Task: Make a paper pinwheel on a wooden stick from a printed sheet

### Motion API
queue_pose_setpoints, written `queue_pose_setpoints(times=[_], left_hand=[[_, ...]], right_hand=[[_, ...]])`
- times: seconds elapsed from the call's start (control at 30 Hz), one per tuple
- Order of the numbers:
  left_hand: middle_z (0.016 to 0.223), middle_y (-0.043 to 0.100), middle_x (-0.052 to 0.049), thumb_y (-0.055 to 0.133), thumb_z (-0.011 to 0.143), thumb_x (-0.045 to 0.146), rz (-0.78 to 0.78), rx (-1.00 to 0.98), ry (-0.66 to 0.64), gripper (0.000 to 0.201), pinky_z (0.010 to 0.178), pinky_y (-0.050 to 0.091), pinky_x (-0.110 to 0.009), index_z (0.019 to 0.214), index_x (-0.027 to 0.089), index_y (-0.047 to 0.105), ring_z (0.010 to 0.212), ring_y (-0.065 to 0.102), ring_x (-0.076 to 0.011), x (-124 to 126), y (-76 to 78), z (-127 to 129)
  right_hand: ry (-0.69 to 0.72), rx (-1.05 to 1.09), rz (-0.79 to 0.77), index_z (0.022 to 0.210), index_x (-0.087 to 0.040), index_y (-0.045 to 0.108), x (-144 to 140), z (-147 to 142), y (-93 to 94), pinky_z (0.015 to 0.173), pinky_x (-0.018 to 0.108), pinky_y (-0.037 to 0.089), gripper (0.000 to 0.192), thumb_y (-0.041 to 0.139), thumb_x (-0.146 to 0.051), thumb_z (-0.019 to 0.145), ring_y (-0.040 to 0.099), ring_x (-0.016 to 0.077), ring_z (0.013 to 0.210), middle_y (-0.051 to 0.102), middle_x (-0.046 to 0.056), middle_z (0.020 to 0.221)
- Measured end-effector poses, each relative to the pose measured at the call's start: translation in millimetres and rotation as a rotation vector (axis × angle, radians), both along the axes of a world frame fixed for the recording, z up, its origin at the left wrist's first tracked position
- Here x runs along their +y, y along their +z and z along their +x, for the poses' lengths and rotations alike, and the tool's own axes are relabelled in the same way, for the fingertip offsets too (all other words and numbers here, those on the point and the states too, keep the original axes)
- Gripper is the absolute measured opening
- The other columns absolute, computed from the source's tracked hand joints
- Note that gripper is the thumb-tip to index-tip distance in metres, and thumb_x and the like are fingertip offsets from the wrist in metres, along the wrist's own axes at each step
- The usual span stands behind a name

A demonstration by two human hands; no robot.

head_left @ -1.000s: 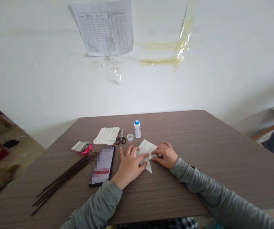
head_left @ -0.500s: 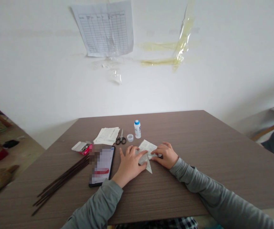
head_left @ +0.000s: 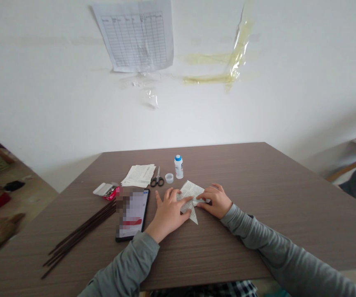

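The left hand [head_left: 169,212] has shifted its forefinger on printed paper [head_left: 192,188].

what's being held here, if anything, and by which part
The folded white printed paper: the right hand pinches its right side, while the left hand rests fingers on its left side.

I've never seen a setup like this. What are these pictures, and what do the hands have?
No machine here: these are a person's bare hands, seen from a camera worn on their head. The left hand rests on a folded white printed paper; the right hand seems to pinch its right side. On the brown wood-grained table lie white printed sheets, black-handled metal scissors, a black-edged phone and thin dark sticks; a blue-capped white bottle stands upright.
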State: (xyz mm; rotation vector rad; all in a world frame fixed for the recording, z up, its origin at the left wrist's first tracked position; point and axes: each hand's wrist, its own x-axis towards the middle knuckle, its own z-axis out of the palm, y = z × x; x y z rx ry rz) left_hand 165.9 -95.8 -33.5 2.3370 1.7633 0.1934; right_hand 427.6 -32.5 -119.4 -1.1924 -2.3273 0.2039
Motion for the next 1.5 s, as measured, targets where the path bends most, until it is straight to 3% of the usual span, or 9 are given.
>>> queue_pose_setpoints(times=[0.4,0.6,0.83,1.1,1.5], left_hand=[[0.183,0.078,-0.013,0.09,0.117,0.03,0.007,0.003,-0.017,0.055,0.15,0.022,-0.109,0.168,0.049,0.092,0.184,0.056,-0.0559,0.1,-3.5,-1.7],[0.181,0.078,-0.011,0.092,0.114,0.031,0.012,0.003,0.018,0.055,0.151,0.028,-0.106,0.166,0.052,0.093,0.179,0.061,-0.0538,0.5,-4.5,-0.9],[0.178,0.078,-0.016,0.091,0.114,0.036,0.01,-0.002,0.02,0.068,0.151,0.031,-0.104,0.182,0.041,0.081,0.176,0.061,-0.0515,3.4,-8.7,-3.1],[0.181,0.077,-0.012,0.089,0.115,0.035,-0.014,0.012,0.026,0.055,0.151,0.028,-0.105,0.168,0.049,0.092,0.179,0.06,-0.0528,1.4,-3.0,-0.8],[0.181,0.079,-0.013,0.091,0.116,0.032,0.001,0.017,0.006,0.053,0.151,0.024,-0.108,0.167,0.047,0.093,0.183,0.058,-0.0544,0.9,1.4,-0.7]], right_hand=[[0.002,0.003,0.006,0.118,-0.036,0.101,0.2,-0.8,1.1,0.131,0.06,0.061,0.007,0.097,-0.038,0.111,0.09,0.0319,0.104,0.093,0.004,0.099],[0.016,0.019,0.027,0.117,-0.036,0.101,0.8,0.3,0.4,0.131,0.06,0.061,0.007,0.099,-0.036,0.11,0.092,0.0332,0.102,0.093,0.004,0.097],[0.008,0.016,0.0,0.12,-0.033,0.102,-0.2,-0.9,0.9,0.135,0.061,0.057,0.01,0.097,-0.036,0.112,0.09,0.0316,0.106,0.094,0.005,0.101],[-0.003,0.016,-0.027,0.119,-0.036,0.102,-0.5,-1.3,2.8,0.135,0.064,0.058,0.01,0.097,-0.036,0.11,0.091,0.0333,0.106,0.093,0.005,0.099],[0.014,0.047,0.017,0.113,-0.037,0.101,3.5,0.3,-2.2,0.131,0.062,0.062,0.008,0.099,-0.039,0.106,0.092,0.0343,0.102,0.093,0.004,0.096]])
